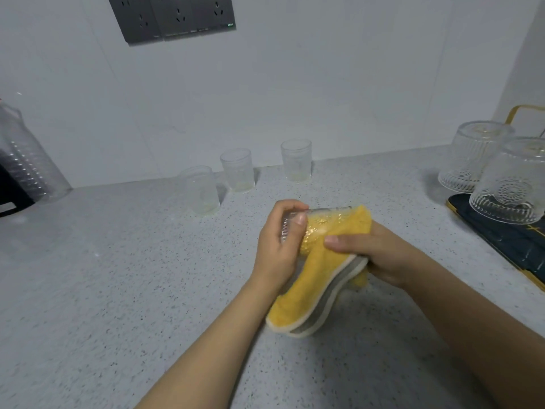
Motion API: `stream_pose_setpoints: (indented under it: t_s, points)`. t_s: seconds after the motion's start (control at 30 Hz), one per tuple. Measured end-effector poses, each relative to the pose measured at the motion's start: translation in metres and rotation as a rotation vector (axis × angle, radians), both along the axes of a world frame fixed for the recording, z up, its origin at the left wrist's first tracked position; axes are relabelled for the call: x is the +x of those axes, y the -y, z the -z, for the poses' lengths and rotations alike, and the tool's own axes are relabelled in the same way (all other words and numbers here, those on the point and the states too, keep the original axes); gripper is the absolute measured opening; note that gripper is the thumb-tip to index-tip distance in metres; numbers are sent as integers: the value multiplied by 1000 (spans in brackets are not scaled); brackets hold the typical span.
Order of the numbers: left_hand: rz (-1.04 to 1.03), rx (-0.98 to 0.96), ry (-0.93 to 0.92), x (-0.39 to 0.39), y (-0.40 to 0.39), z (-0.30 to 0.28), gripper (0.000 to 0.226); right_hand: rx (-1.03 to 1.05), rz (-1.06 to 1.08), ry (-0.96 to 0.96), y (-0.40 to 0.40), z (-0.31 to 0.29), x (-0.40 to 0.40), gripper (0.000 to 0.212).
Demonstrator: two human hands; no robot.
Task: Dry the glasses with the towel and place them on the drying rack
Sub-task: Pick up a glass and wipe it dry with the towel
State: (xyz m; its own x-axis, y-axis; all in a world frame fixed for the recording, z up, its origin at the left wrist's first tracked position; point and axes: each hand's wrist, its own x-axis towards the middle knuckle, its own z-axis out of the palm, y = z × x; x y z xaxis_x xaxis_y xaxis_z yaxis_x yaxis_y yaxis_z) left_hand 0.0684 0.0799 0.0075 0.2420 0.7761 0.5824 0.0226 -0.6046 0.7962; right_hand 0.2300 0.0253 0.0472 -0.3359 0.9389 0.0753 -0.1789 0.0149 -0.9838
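Note:
My left hand (278, 246) grips a clear textured glass (317, 224) lying on its side above the counter. A yellow towel (318, 278) with a pale edge is stuffed into the glass's mouth and hangs down below it. My right hand (374, 255) holds the towel, its thumb pressing the cloth against the glass. Three upright clear glasses stand near the wall: one at the left (202, 190), one in the middle (237, 169), one at the right (296, 160). On the dark drying rack (501, 240) at the right, two ribbed glasses (472, 156) (513, 181) stand upside down.
The speckled grey counter (118, 276) stretches left and toward me. A large clear plastic bottle (26, 160) stands at the far left by a black object. Dark wall sockets (174, 16) sit high on the white wall. A yellow rack handle (525, 112) rises at the far right.

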Motion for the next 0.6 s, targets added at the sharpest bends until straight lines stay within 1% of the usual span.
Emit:
stream_pose_setpoints:
  t_s: [0.03, 0.07, 0.1, 0.13, 0.17, 0.2, 0.23, 0.27, 0.3, 0.33, 0.37, 0.43, 0.5, 0.53, 0.57, 0.6]
  points:
    - [-18, -9, 29, 2, -1, -1, 26, 40, -13, 72, 1, 0, -1, 32]
    - [-24, -64, 58, 3, -1, -6, 27, 89, -13, 182, 1, 2, -3, 35]
    - [-38, -173, 76, 3, -1, -12, 28, 159, -2, 344, 1, 3, -4, 38]
    - [-51, -340, 59, 2, 0, -19, 31, 242, 7, 530, 1, 6, -6, 39]
    - [-42, -539, 6, -1, 0, -24, 35, 333, 6, 721, 1, 10, -8, 34]
    - [-5, -729, -70, -5, 1, -28, 39, 417, -2, 864, 1, 13, -11, 25]
    - [35, -861, -140, -9, 2, -30, 41, 473, -4, 941, 2, 14, -14, 18]
    - [65, -921, -170, -12, 2, -31, 42, 489, 4, 949, 2, 15, -16, 16]
    - [88, -927, -154, -13, 2, -30, 44, 468, 19, 904, 3, 15, -17, 16]
    - [117, -897, -105, -12, 2, -28, 47, 411, 42, 795, 4, 14, -16, 16]
    - [134, -826, -51, -11, 2, -26, 50, 337, 65, 654, 5, 11, -13, 21]
    - [103, -569, -9, -6, 3, -17, 48, 191, 83, 334, 3, 3, -7, 32]
    - [55, -285, -40, -2, 5, -5, 41, 25, 78, 36, 1, 0, -4, 29]
    - [37, -202, -31, 1, 5, -1, 39, -26, 64, -38, 1, -1, -3, 28]
    - [11, -156, -14, 2, 4, 2, 37, -39, 44, -37, 2, -2, -4, 29]
    - [-14, -131, 11, 4, 3, 2, 35, -21, 27, 4, 3, -2, -6, 31]
